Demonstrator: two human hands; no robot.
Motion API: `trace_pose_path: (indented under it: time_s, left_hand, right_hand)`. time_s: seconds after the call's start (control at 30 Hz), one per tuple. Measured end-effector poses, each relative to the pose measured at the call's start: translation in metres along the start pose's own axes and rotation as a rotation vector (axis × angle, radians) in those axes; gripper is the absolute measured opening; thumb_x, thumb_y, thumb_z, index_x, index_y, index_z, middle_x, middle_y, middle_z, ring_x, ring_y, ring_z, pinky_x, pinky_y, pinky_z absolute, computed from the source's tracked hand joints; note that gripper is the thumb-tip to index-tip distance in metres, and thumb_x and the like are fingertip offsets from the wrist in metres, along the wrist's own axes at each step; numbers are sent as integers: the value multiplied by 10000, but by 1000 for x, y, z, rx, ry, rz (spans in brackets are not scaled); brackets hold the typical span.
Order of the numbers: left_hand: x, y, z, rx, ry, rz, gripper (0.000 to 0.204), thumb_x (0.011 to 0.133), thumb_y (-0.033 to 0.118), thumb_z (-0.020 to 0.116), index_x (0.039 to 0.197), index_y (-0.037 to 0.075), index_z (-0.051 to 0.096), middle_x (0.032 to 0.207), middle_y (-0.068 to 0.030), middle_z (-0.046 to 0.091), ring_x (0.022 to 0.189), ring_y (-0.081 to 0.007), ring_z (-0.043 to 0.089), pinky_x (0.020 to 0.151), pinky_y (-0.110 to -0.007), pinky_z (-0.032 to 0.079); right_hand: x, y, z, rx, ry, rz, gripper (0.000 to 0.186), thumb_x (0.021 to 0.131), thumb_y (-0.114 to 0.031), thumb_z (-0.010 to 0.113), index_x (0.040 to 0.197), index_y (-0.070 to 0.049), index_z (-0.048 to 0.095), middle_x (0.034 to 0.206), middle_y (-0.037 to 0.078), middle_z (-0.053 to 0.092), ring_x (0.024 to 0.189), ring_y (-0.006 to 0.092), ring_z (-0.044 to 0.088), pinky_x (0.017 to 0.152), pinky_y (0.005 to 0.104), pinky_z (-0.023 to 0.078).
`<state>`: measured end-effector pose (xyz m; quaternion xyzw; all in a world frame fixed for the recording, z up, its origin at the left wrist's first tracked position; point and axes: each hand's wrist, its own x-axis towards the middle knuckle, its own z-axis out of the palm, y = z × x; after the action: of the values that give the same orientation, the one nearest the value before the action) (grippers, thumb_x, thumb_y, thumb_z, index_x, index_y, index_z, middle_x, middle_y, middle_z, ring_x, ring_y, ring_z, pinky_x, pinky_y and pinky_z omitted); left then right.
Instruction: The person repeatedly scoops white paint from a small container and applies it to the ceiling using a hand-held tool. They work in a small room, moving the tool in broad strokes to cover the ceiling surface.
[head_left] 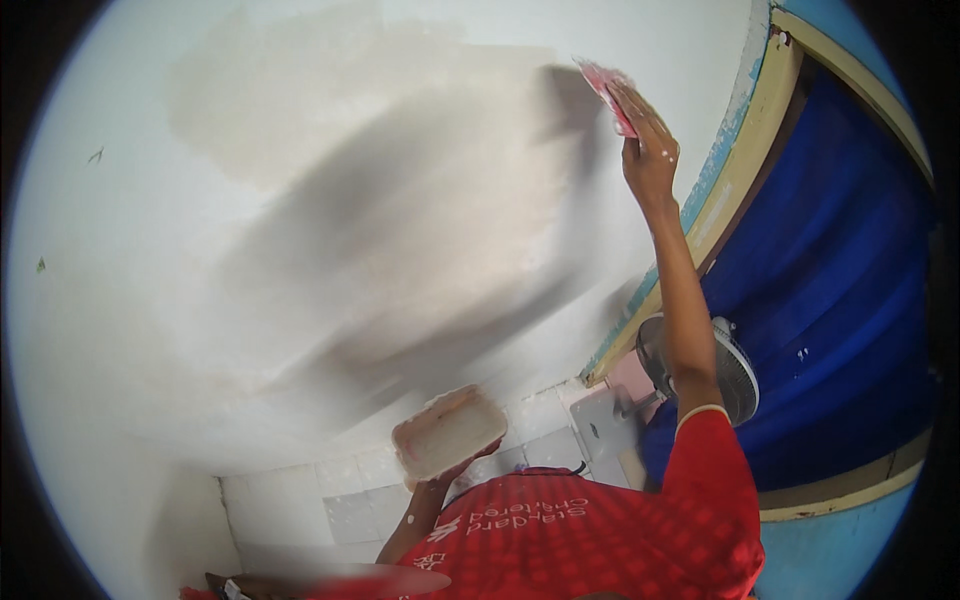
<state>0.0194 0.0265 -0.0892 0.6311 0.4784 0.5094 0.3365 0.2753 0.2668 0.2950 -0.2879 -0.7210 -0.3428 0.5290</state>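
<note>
My right hand (652, 145) is raised high, its fingers pressed over a pink flat spreader (606, 88) smeared with white paste. The spreader is at the white wall (110, 310), close to the door frame; whether its edge touches cannot be told. White specks dot the hand. Lower down, in front of my red shirt, my left hand (478, 462) supports a rectangular tub (428, 410) from beneath. Whitish paste coats the tub's inside and rim. Part of the left hand is hidden under it.
A cream door frame (738, 190) with a blue curtain (830, 290) stands on the right. Beside my right arm is a fan (738, 375). A grey flat object (605, 432) lies near the frame's foot. White-spotted tiles (365, 512) show below. A greyish-beige patch (230, 110) marks the wall.
</note>
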Motion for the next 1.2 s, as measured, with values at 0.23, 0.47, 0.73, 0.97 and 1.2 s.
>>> trace_pose_path:
  time_s: [0.23, 0.47, 0.73, 0.97, 1.2]
  left_hand:
    - [3, 9, 13, 370, -1, 7, 656, 831, 550, 757, 1368, 230, 558, 1322, 19, 623, 1260, -220, 549, 1128, -442, 392]
    - [-12, 43, 12, -610, -19, -393, 635, 882, 617, 670, 1391, 256, 553, 1390, 45, 599, 1349, -219, 505, 1149, -462, 378]
    - [3, 30, 26, -797, 4, -282, 633, 867, 622, 653, 1383, 268, 557, 1380, 36, 603, 1313, -230, 528, 1130, -461, 404]
    - [30, 20, 31, -477, -97, -267, 629, 865, 613, 666, 1380, 268, 556, 1362, 27, 607, 1310, -251, 524, 1143, -480, 385]
    - [46, 16, 30, -1001, -120, -391, 617, 895, 602, 652, 1400, 264, 546, 1416, 21, 579, 1345, -264, 498, 1168, -505, 355]
  right_hand:
    - [3, 36, 38, -68, -132, -149, 746, 794, 156, 557, 1462, -174, 558, 1499, 122, 529, 1389, 351, 493, 1141, 445, 443]
    - [-69, 0, 13, -15, -349, -81, 687, 787, 153, 577, 1413, -129, 601, 1423, 138, 592, 1346, 335, 540, 1101, 438, 475]
    - [30, 44, -20, -179, 71, 376, 277, 1030, -133, 548, 1268, -46, 661, 1057, 234, 728, 947, 427, 702, 819, 472, 548]
    - [20, 2, 73, -286, -153, 302, 574, 898, -34, 586, 1454, -168, 533, 1117, 206, 730, 859, 348, 733, 731, 463, 578]
    - [-59, -32, 66, 703, -417, 592, 304, 978, -117, 663, 1273, -55, 626, 1043, 124, 730, 836, 172, 688, 799, 338, 571]
